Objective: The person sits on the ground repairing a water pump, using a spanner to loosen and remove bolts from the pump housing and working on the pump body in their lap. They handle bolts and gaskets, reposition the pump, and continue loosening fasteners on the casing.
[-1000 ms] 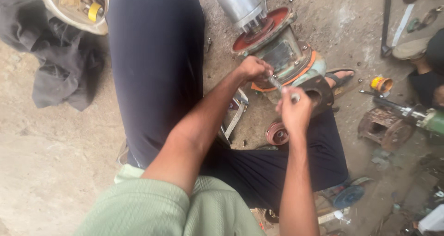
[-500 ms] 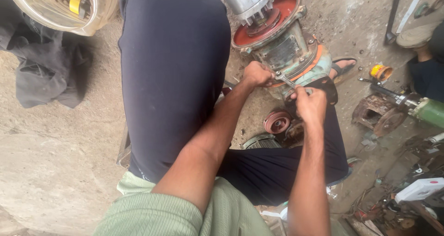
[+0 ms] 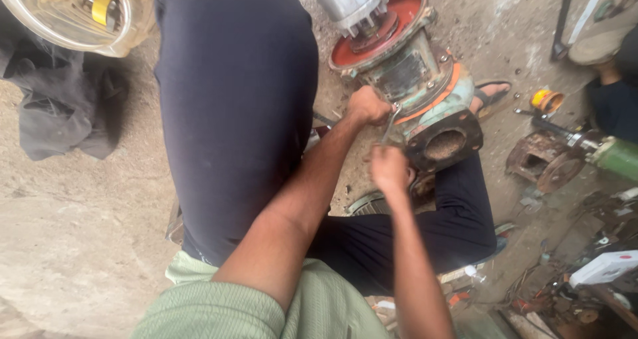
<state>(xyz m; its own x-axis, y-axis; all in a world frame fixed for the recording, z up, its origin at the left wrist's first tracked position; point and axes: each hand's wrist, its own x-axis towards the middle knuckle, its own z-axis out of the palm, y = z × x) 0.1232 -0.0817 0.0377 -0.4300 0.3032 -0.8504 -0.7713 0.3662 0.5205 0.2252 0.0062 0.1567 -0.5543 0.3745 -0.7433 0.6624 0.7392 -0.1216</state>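
A worn pump body with a red flange, an orange gasket line and a dark round port lies on the ground between my legs. A grey metal wrench runs from the pump's flange down toward me. My left hand is closed at the wrench's upper end, pressed against the pump casing. Lower down, my right hand grips the wrench's handle end, just left of the dark port. My dark trouser leg fills the middle of the view.
A clear bowl with a yellow tape roll sits top left above a dark cloth. A rusty casting, a green cylinder and a yellow cap lie right. Another person's sandalled foot is top right. Clutter fills the lower right.
The view has shifted, so the pump sits higher and larger. My left hand stays at the flange; my right hand has dropped lower along the wrench, swinging its handle toward me.
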